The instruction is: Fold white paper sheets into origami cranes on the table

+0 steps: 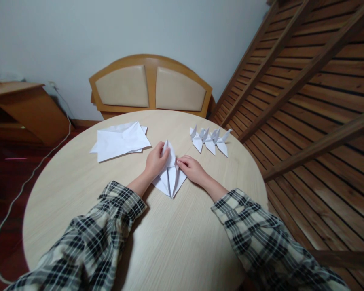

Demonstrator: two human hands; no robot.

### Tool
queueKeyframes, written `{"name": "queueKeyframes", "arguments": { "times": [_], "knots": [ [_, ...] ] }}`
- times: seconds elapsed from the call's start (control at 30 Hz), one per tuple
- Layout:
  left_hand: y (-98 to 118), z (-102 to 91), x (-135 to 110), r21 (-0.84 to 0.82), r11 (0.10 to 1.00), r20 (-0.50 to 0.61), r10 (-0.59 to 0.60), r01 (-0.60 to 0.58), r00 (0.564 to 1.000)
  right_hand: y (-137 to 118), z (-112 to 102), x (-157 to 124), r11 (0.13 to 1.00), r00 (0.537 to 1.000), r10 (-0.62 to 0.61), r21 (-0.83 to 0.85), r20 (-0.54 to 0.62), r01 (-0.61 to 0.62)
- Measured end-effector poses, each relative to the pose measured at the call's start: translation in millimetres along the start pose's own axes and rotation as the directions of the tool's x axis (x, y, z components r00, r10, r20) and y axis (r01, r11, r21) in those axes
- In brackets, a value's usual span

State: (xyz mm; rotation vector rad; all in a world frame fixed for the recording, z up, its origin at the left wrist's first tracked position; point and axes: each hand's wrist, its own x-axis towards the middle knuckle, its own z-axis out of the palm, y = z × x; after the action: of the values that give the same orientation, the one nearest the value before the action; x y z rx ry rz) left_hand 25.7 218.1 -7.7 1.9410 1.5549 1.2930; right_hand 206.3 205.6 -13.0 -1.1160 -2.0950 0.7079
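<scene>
A partly folded sheet of white paper (171,178) rests on the round table in front of me, its pointed end toward me and another point standing up at the far end. My left hand (157,160) grips its upper left side, thumb on top and fingers mostly hidden behind. At the right edge, my right hand (191,167) pinches the paper between thumb and forefinger. Beyond my right hand, three folded paper cranes (210,140) stand close together in a row.
A few loose white sheets (121,141) lie overlapped at the back left of the pale round table (176,250). Behind it stands a wooden headboard (151,81) with cream panels. Wooden slats (318,121) rise on the right; a white cable (27,182) runs along the floor at left.
</scene>
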Motion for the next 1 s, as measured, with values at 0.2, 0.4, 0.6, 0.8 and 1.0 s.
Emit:
{"name": "queueKeyframes", "arguments": {
  "times": [0.2, 0.4, 0.6, 0.8, 1.0],
  "knots": [
    [-5, 7.4, 3, -0.09, 0.996, -0.039, 0.0, -0.003, 0.999, 6, 4, 1, 0.999, 1.0, 0.019, 0.05, -0.025, -0.017],
    [-5, 10.0, 3, -0.169, 0.985, -0.039, 0.025, -0.031, 0.999, 3, 5, 1, 0.995, 0.996, 0.071, 0.069, -0.051, -0.067],
    [-4, 11.5, 3, -0.235, 0.971, -0.048, 0.024, -0.035, 0.999, 0, 7, 2, 0.993, 0.99, 0.104, 0.059, -0.094, -0.098],
    [-3, 9.3, 5, -0.357, 0.932, 0.02, -0.056, 0.06, 0.998, 0, 11, 5, 0.993, 0.983, 0.116, -0.022, -0.146, -0.12],
    [-2, 7.8, 6, -0.423, 0.901, 0.036, -0.087, 0.094, 0.996, -1, 12, 5, 0.991, 0.98, 0.112, -0.054, -0.164, -0.122]
  ]
}}
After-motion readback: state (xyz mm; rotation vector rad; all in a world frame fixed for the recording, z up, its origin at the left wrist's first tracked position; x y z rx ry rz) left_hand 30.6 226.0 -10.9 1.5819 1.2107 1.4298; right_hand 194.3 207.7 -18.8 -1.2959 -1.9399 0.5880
